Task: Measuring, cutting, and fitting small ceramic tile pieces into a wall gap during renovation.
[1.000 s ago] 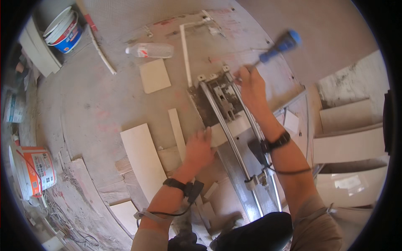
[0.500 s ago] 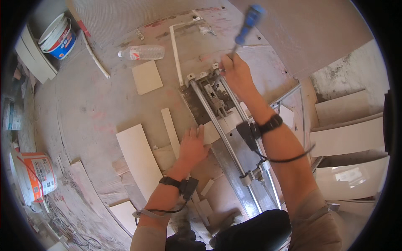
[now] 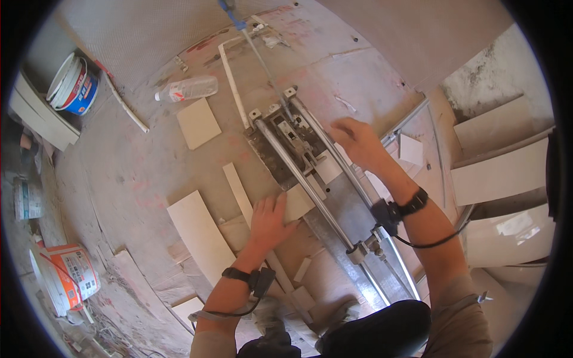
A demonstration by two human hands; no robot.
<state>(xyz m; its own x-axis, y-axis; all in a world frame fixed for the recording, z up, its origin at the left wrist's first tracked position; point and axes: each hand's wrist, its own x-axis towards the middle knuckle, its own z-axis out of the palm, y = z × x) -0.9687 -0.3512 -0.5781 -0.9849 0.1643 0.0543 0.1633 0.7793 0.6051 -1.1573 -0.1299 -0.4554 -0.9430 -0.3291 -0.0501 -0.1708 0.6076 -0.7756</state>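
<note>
A manual tile cutter with two shiny rails lies on the floor in front of me. Its long rod handle leans away toward the top, the blue grip cut off by the picture's edge. My left hand has its fingers spread, the tips at a cream tile piece lying partly under the left rail. Another tile piece sits between the rails. Just right of the right rail hovers my right hand, fingers loosely bent and nothing visible in them.
Left of the cutter lie a long tile, a narrow strip and a square tile. A clear plastic bottle is beyond them. Buckets stand far left. Large tiles lean at the right.
My right hand has let go of the blue-gripped handle and come down beside the right rail. The handle has tipped away to the upper left. My left hand stays by the tile piece.
</note>
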